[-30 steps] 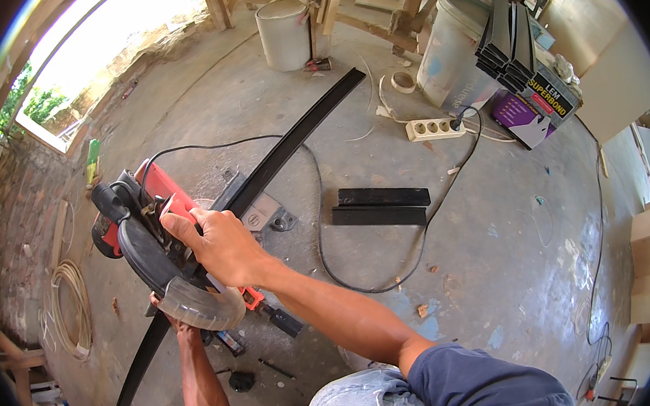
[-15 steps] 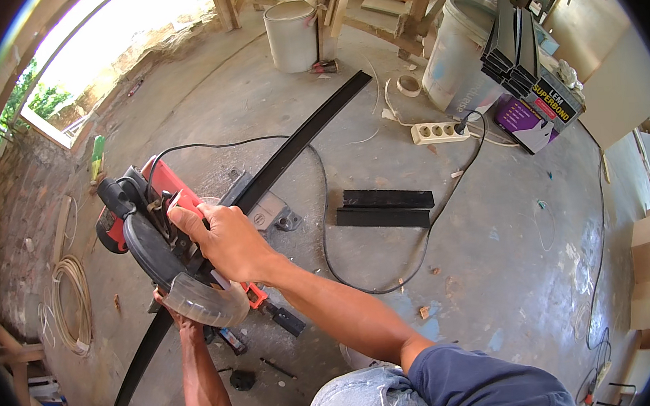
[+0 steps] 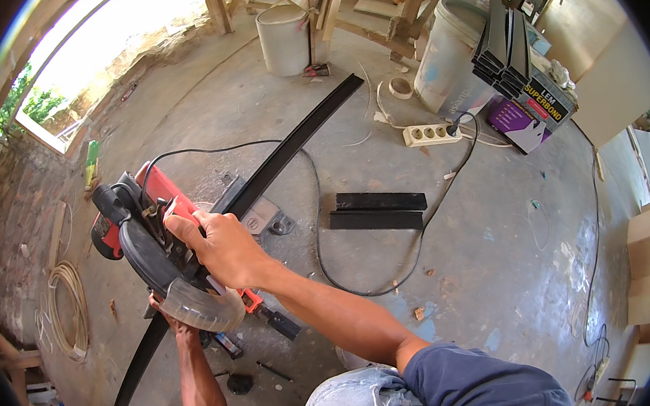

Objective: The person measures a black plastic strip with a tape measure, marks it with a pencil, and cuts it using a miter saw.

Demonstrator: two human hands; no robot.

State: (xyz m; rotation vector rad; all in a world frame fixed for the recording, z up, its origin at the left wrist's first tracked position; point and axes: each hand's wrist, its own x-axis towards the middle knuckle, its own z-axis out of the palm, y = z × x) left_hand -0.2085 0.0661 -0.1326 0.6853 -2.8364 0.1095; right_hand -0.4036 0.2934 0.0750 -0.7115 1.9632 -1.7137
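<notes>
A red and black chop saw [image 3: 140, 225] stands on the concrete floor, its clear blade guard [image 3: 200, 308] toward me. My right hand [image 3: 218, 246] grips the saw's handle from above. A long black metal profile [image 3: 290, 145] runs through the saw's base, from far upper right down to the lower left. My left hand [image 3: 172, 318] is mostly hidden under the blade guard, resting on the black profile next to the saw.
Two short black profile pieces [image 3: 377, 210] lie right of the saw. The saw's black cable [image 3: 319, 226] loops to a white power strip [image 3: 430, 133]. White buckets [image 3: 285, 38], wooden frames, a stack of black profiles [image 3: 507, 47] and a coiled hose [image 3: 62, 311] surround the spot.
The saw head and my right hand have shifted slightly down and right in view; the grip is unchanged. The black profile stays in the saw.
</notes>
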